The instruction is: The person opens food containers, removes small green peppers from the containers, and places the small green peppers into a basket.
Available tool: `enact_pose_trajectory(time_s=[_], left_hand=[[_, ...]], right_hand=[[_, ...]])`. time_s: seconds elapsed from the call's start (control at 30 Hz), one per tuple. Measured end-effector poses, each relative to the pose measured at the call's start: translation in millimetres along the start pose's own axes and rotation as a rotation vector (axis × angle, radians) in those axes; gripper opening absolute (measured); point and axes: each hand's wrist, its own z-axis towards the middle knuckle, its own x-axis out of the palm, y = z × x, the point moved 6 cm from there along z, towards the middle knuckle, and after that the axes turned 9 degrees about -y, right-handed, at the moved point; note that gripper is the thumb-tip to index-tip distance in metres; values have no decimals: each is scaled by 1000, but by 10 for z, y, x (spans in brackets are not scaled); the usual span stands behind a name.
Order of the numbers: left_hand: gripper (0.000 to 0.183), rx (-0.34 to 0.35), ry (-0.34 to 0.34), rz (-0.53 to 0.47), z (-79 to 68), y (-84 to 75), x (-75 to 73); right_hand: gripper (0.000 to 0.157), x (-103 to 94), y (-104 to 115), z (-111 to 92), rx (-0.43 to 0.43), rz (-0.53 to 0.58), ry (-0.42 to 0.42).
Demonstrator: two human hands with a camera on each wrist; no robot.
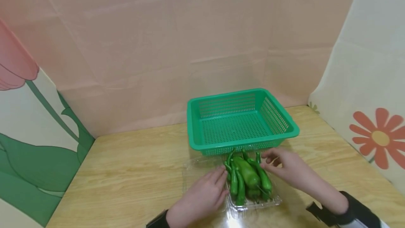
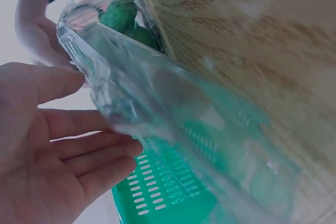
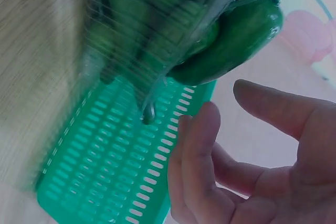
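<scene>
Long green peppers lie piled in a clear plastic box, whose transparent lid is folded out to the left. My left hand is at the box's left side, over the lid, with its fingers extended by the peppers. In the left wrist view that hand has its fingers spread beside the clear plastic. On the right side, my right hand is close to the peppers. Seen from the right wrist, the right hand has loosely bent fingers, a gap between thumb and fingertips, and nothing held.
Directly behind the box stands a green perforated plastic basket with nothing in it. Both sit on a wood-grain table. A pinkish cloth backdrop rises behind, and a flower-printed sheet borders the right side.
</scene>
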Motion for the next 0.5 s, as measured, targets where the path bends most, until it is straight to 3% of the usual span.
enact_pose_trajectory(time_s=[0.33,0.5], left_hand=[[53,1,-19,14,-3,3,-2],[53,5,-18,10,-2,-1,-2]], right_hand=[[31,85,27,-38,-22,-29,61],[31,113,20,-47,-22,13,70]])
